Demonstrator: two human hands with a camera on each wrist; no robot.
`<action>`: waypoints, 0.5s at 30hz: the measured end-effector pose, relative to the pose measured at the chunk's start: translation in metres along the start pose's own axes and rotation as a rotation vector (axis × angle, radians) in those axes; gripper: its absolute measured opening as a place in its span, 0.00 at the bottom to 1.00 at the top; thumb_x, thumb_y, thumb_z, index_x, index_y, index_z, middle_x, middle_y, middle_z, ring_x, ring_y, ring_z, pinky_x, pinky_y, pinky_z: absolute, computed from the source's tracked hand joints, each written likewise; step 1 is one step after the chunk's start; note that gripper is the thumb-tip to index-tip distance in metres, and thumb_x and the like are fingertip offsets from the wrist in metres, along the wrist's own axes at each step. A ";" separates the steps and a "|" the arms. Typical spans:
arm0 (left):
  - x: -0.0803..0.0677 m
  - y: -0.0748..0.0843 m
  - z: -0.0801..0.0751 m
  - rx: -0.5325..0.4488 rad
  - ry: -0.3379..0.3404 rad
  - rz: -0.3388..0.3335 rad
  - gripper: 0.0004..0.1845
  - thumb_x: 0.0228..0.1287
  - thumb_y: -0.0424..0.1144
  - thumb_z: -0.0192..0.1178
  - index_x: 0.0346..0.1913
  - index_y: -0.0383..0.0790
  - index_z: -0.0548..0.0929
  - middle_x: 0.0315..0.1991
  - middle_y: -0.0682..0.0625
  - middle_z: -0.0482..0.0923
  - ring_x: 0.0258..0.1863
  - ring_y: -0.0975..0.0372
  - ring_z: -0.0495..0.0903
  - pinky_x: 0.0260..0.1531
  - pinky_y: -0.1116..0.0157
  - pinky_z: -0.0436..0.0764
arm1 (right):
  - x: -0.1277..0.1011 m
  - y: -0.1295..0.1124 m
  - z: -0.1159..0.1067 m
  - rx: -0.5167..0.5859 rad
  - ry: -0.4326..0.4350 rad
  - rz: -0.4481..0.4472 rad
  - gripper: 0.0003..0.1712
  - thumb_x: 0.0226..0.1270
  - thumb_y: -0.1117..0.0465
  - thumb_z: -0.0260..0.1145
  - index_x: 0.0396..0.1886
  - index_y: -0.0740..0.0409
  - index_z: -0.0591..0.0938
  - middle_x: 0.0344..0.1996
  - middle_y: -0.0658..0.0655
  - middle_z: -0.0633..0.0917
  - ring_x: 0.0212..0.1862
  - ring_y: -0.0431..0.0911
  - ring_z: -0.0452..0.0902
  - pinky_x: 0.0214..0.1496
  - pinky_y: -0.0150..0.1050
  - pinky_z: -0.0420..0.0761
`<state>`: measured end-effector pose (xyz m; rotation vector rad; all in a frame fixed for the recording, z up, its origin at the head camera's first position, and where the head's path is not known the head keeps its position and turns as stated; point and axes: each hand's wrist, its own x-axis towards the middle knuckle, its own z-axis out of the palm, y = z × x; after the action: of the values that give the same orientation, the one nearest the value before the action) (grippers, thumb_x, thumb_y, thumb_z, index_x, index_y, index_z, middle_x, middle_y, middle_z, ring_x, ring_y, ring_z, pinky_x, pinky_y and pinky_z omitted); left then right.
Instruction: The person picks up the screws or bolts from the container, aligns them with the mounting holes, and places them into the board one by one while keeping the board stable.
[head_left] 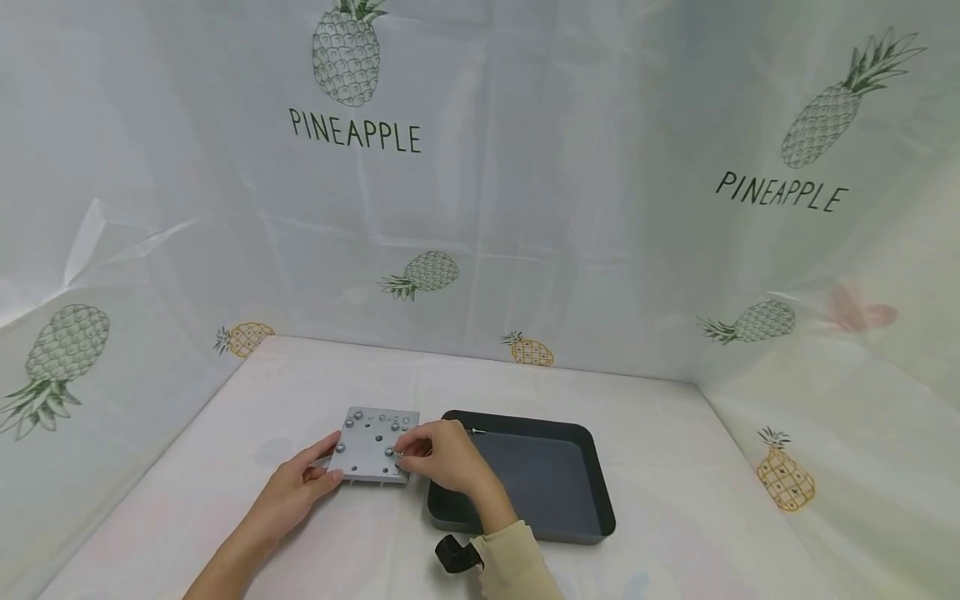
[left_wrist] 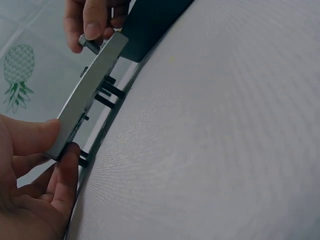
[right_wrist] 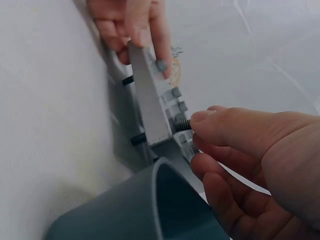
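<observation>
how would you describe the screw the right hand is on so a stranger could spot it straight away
Find the dark tray on the pale table; just left of it lies a grey plate studded with screws, its left edge held by the left hand. The screw is the one pinched by the right hand, standing half out with thread showing.

Two bare hands belong to one person. The right hand [head_left: 442, 454] emerges from a long, cream-beige sleeve [head_left: 517, 562] with a ribbed cuff, and a black strap [head_left: 453, 554] with a small black device sits at that wrist. The left hand [head_left: 296, 492] and its forearm are uncovered, with no rings or jewellery visible.
</observation>
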<state>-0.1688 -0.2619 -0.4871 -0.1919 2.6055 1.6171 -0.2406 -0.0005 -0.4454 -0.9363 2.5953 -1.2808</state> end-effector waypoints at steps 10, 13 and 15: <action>0.001 -0.001 -0.002 0.013 -0.003 0.007 0.41 0.73 0.45 0.69 0.84 0.47 0.64 0.68 0.41 0.73 0.53 0.57 0.72 0.49 0.66 0.72 | 0.003 0.003 0.000 -0.018 -0.033 -0.043 0.07 0.66 0.65 0.78 0.42 0.51 0.94 0.31 0.41 0.88 0.33 0.31 0.79 0.39 0.28 0.80; 0.001 -0.001 -0.001 -0.007 -0.009 0.001 0.41 0.73 0.44 0.68 0.84 0.47 0.63 0.68 0.42 0.73 0.53 0.57 0.72 0.48 0.66 0.72 | 0.004 0.004 -0.001 -0.034 -0.053 -0.061 0.08 0.66 0.65 0.78 0.43 0.51 0.94 0.33 0.43 0.90 0.34 0.30 0.79 0.39 0.28 0.80; 0.001 -0.001 -0.001 0.001 -0.007 -0.003 0.41 0.73 0.46 0.68 0.84 0.47 0.64 0.64 0.43 0.75 0.54 0.57 0.72 0.49 0.66 0.72 | 0.004 0.005 -0.002 -0.049 -0.066 -0.072 0.08 0.67 0.64 0.78 0.44 0.51 0.94 0.34 0.43 0.90 0.34 0.29 0.78 0.39 0.27 0.80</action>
<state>-0.1698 -0.2636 -0.4879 -0.1896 2.5991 1.6125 -0.2470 0.0007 -0.4466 -1.0701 2.5761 -1.1863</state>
